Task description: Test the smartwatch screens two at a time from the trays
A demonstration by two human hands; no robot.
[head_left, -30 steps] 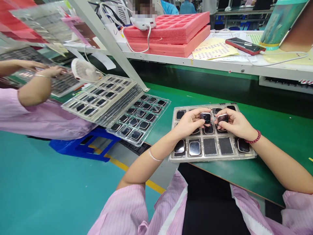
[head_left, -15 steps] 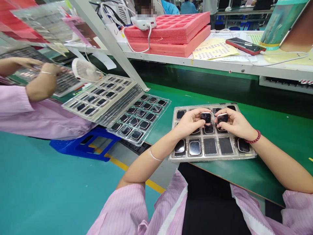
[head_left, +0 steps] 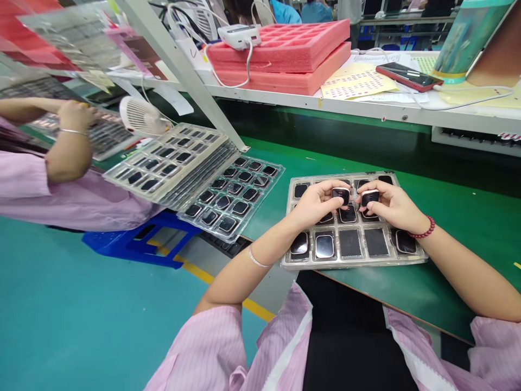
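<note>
Two small square watch-like devices are up off the tray in front of this person, side by side with a narrow gap between them, dark faces tilted up. The left hand [head_left: 311, 206] has its fingers and thumb closed around the left device [head_left: 340, 194]; the right hand [head_left: 396, 207] grips the right device [head_left: 370, 196] the same way, thumb at its lower edge. Right below them sits the clear plastic tray [head_left: 354, 266], more such devices in its pockets, with two front pockets showing flat dark bottoms. A red beaded bracelet [head_left: 424, 228] circles the right wrist. The tray rests on the green bench [head_left: 468, 217]; over to the left lies another filled tray [head_left: 234, 198], against a tall stack of trays [head_left: 175, 163]. Beyond, a co-worker's hand [head_left: 77, 115] is bent over other work, and red foam blocks [head_left: 280, 73] and a phone [head_left: 407, 76] sit on the shelf [head_left: 285, 100].
</note>
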